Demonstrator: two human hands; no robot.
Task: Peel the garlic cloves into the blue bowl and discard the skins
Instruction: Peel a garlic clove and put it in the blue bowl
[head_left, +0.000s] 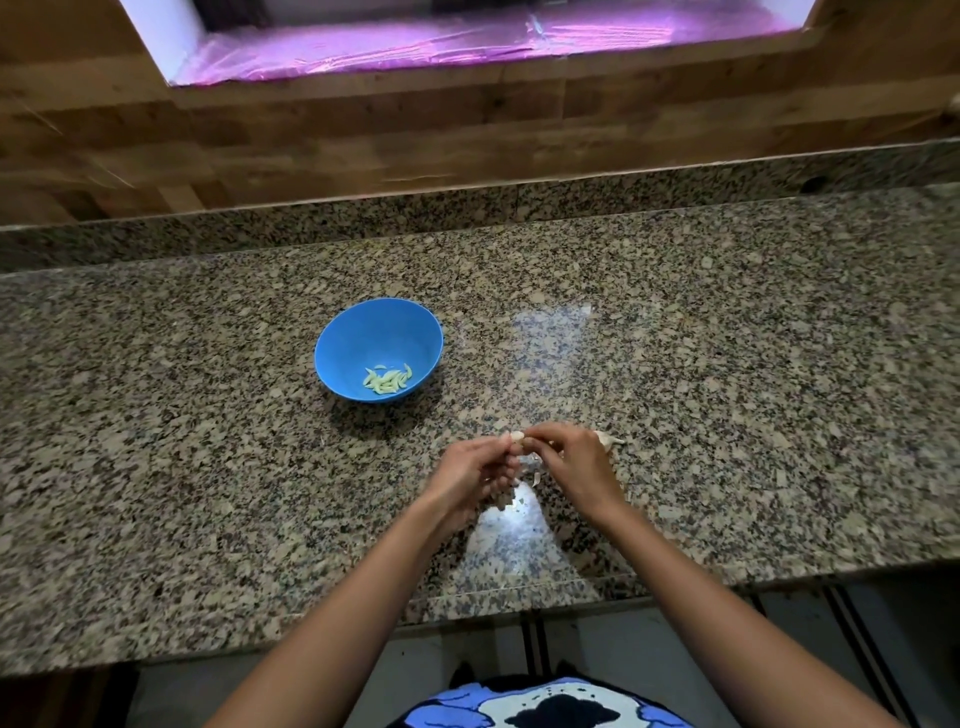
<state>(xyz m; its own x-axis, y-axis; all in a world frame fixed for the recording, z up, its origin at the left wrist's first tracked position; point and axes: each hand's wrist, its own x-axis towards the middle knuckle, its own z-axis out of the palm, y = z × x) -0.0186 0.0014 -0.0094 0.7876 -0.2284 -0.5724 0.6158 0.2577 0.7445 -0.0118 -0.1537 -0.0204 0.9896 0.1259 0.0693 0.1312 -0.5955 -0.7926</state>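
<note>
A blue bowl (340, 345) stands on the granite counter, left of centre, with several pale peeled cloves (387, 380) lying in its bottom. In front of it and to the right, my left hand (470, 475) and my right hand (569, 462) meet above the counter. Both pinch one small garlic clove (516, 436) between their fingertips. A loose piece of skin (536, 478) hangs between the hands. More garlic (608, 439) lies on the counter just behind my right hand, partly hidden by it.
The speckled granite counter (727, 364) runs left to right, with a low granite lip and a wooden wall behind it. Its front edge (519, 613) passes under my forearms. A bright glare patch sits on the stone near my hands.
</note>
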